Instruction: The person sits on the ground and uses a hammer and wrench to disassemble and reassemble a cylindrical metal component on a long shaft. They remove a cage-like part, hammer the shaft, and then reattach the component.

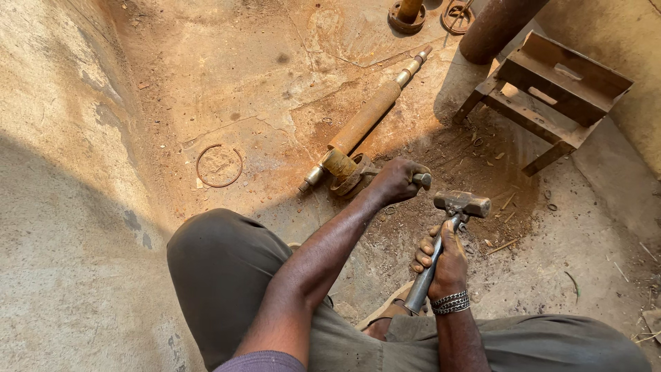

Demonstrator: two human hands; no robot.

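— Hammer first: our steel-headed hammer with the grey metal handle (460, 204) sits in our right hand (441, 265), whose grip is wrapped tight round the handle low down, a beaded metal bracelet (451, 302) on the wrist. The head is raised just beside our other fist, a little to its right and slightly lower.

— And what does our left hand (396, 180) have?

— Its grip is closed on a short grey metal punch (421, 180); only the blunt top end pokes out of the fist. The hand hovers right at the rusty flanged collar (351, 176) near the closer end of the long rust-brown steel shaft (365, 117). Whether the tip of the punch touches the collar we cannot tell; the fist hides it.

— Where does the shaft lie?

— Flat on the dusty concrete floor (275, 76), running diagonally away from us towards the upper right, its thin bright end farthest off. We are squatting, our knees in dark grey trousers (220, 269) at the bottom of the view.

— Anything around it?

— A thin rusty wire ring (219, 165) lies on the floor to the left, well apart from the shaft. To the right stands a low rusted steel frame stool (551, 89). Farther back, a rusty round flange with a stub (407, 15) and a thick brown pipe (496, 27).
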